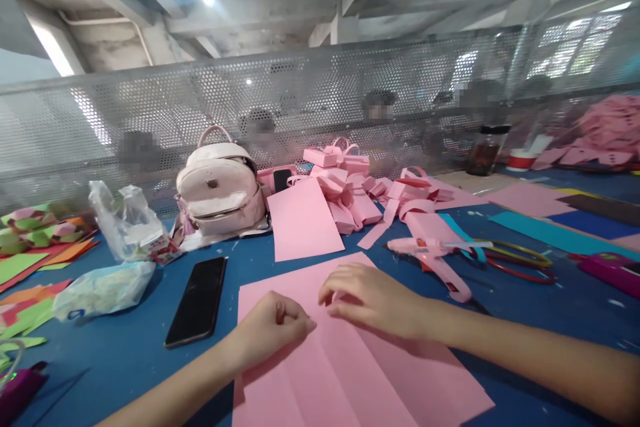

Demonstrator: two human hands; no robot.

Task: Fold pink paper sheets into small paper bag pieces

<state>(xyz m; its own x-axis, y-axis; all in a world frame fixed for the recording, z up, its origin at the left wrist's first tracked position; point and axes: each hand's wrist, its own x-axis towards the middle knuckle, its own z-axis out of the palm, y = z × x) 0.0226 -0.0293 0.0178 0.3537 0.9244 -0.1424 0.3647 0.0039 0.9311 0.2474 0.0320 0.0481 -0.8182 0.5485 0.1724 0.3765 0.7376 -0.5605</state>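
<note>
Large sheets of pink paper (340, 380) lie in front of me, with long lines, perhaps creases, running down them. My left hand (275, 327) rests on the paper in a loose fist, and I see nothing in it. Just to its right, my right hand (367, 297) lies on the same paper with bent fingers, a gap showing between thumb and fingertips. The two hands are close together but apart. A pink glue gun (433, 253) lies beyond my right wrist. Behind the hands is another pink sheet (306, 223), leaning against a heap of folded pink paper pieces (350, 190).
A black phone (197, 302) and a plastic packet (105, 290) lie to the left, below a pale backpack (220, 180). Coloured paper bags the far left. Blue strips (540, 230), a purple device (610, 273) and a jar (487, 150) are right. A perforated metal screen (310, 80) stands behind.
</note>
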